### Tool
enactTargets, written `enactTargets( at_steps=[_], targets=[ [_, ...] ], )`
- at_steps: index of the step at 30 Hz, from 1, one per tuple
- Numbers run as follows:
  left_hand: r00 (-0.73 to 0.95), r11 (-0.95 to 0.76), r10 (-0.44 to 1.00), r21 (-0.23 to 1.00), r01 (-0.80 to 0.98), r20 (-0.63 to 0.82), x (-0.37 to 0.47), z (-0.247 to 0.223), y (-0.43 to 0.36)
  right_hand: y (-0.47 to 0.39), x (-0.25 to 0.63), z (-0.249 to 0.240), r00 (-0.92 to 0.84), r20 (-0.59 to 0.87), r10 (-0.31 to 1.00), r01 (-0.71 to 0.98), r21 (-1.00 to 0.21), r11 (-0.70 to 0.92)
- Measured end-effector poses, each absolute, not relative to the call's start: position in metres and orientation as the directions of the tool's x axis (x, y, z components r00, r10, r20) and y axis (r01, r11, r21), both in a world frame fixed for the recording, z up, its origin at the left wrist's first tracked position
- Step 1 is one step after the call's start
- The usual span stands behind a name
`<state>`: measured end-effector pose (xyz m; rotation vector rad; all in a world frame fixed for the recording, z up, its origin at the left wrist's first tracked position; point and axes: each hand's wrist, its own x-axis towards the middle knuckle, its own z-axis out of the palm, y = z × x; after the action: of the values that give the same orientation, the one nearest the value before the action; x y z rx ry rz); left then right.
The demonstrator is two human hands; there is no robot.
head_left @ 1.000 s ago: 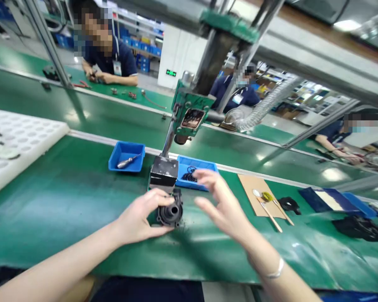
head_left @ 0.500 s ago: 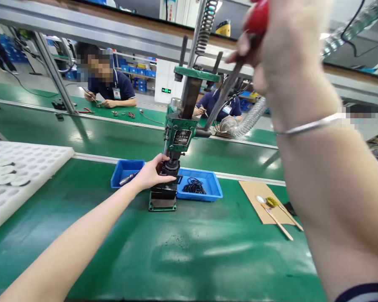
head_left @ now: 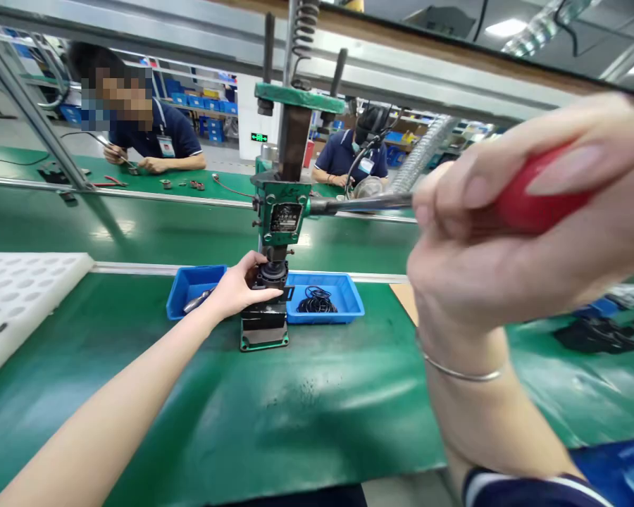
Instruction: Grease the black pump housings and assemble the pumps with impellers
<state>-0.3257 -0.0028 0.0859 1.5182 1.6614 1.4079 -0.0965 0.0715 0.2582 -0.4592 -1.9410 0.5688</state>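
Observation:
A green and black hand press [head_left: 282, 211] stands upright on the green table. My right hand [head_left: 523, 204] is wrapped round the red knob [head_left: 539, 186] of the press lever [head_left: 364, 204], which points out to the right, roughly level. Low on the press, my left hand [head_left: 240, 285] grips a round black part [head_left: 273, 273] under the ram, with thumb in front and fingers behind. Behind the press are two blue bins: the left bin [head_left: 179, 291] holds a metal tool, the right bin [head_left: 353, 303] holds black rings [head_left: 317, 301].
A white tray [head_left: 47, 282] with round recesses lies at the left. Brown card [head_left: 404, 299] shows partly behind my right arm, and black items [head_left: 594, 334] lie farther right. Across the bench sit two people [head_left: 177, 134]. A metal rail [head_left: 370, 56] crosses above.
My right hand has pulled the lever down from steeply raised to about level. My left hand keeps its place at the press. The view has shifted to the right.

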Motion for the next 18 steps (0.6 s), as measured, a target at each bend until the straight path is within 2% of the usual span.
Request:
enactTargets(
  at_steps=[3, 4, 7, 9, 11, 13, 16, 18],
  targets=[
    [-0.268, -0.143, 0.921, 0.887, 0.438, 0.281, -0.326, 0.088, -0.004, 0.055, -0.110, 0.271, 0.042, 0.920, 0.389, -0.027, -0.388, 0.921],
    [-0.263, -0.144, 0.924, 0.889, 0.435, 0.278, -0.326, 0.088, -0.004, 0.052, -0.111, 0.278, 0.090, 0.942, 0.324, -0.057, -0.320, 0.946],
    [-0.235, -0.148, 0.936, 0.899, 0.412, 0.262, -0.327, 0.088, -0.004, 0.050, -0.112, 0.287, 0.015, 0.978, 0.209, -0.265, -0.198, 0.944],
    [-0.227, -0.153, 0.940, 0.907, 0.392, 0.257, -0.328, 0.087, -0.004, 0.049, -0.112, 0.280, 0.094, 0.972, 0.214, -0.363, -0.166, 0.917],
    [-0.229, -0.154, 0.940, 0.912, 0.380, 0.254, -0.329, 0.086, -0.004, 0.048, -0.113, 0.270, 0.196, 0.944, 0.264, -0.349, -0.185, 0.919],
    [-0.227, -0.141, 0.943, 0.910, 0.391, 0.244, -0.330, 0.087, -0.004, 0.050, -0.115, 0.267, 0.211, 0.942, 0.260, -0.321, -0.185, 0.929],
    [-0.219, -0.130, 0.945, 0.895, 0.426, 0.242, -0.331, 0.087, -0.004, 0.056, -0.117, 0.271, 0.078, 0.990, 0.114, -0.377, -0.076, 0.923],
    [-0.213, -0.136, 0.944, 0.888, 0.439, 0.250, -0.332, 0.088, -0.003, 0.056, -0.115, 0.271, 0.082, 0.993, 0.083, -0.361, -0.048, 0.931]
  ],
)
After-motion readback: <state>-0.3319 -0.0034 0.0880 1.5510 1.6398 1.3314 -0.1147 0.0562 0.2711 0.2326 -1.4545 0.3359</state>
